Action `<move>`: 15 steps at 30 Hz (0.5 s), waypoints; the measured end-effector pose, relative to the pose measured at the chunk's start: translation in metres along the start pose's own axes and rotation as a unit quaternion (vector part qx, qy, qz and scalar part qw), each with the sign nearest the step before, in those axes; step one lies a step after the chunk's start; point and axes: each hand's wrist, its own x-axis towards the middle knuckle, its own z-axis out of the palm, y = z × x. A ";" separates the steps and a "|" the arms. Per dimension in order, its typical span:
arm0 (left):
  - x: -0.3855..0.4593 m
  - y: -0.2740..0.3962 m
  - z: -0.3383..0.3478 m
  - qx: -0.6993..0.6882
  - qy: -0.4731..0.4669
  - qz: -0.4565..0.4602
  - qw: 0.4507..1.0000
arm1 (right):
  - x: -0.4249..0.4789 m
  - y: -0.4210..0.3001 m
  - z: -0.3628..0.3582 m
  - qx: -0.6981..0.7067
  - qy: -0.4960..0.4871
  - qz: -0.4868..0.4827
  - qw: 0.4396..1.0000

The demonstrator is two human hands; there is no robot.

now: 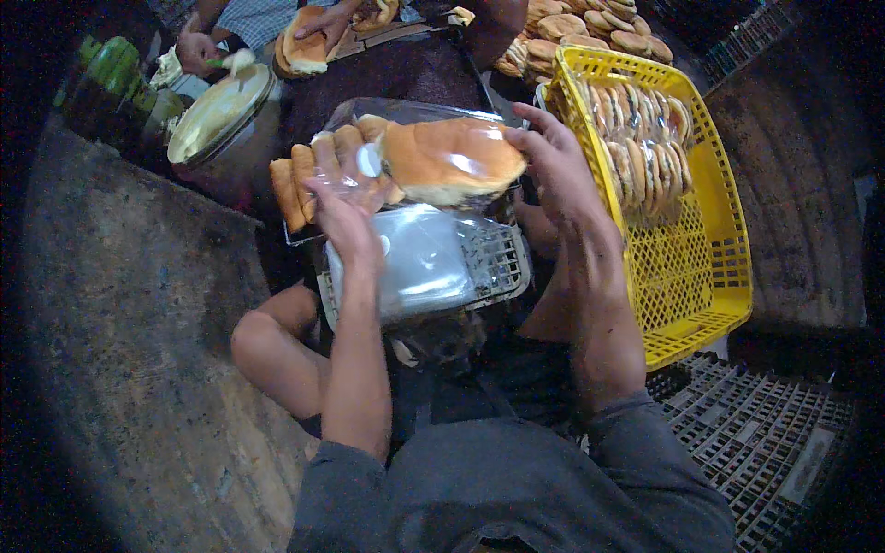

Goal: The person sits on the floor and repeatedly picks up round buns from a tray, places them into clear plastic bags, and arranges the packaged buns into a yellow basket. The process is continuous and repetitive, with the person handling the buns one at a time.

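Observation:
A golden-brown bread loaf with a pale underside lies under glossy clear plastic in front of me. My right hand grips its right end, with thumb and fingers around the edge. At the left, my left hand is against narrow bread pieces standing in a row, and plastic shines over its fingers. Motion blur and reflections hide where the bag ends. Below both hands, a stack of clear plastic bags rests on a light plastic basket near my lap.
On my right stands a yellow plastic crate holding bagged round filled breads. Loose round breads are heaped behind it. A co-worker's hand is above a cream-smeared round container; another hand touches split bread. A grey slatted crate lies lower right.

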 end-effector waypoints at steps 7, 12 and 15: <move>-0.023 -0.011 0.009 -0.062 -0.005 -0.138 0.988 | -0.040 -0.003 0.044 -0.122 0.031 -0.352 0.928; 0.004 -0.015 0.028 -0.110 -0.050 -0.166 0.979 | -0.027 -0.045 0.048 -0.433 0.107 -0.489 0.750; -0.022 0.009 0.102 0.052 -0.137 -0.180 0.973 | -0.039 -0.066 0.018 -0.619 0.092 -0.451 0.636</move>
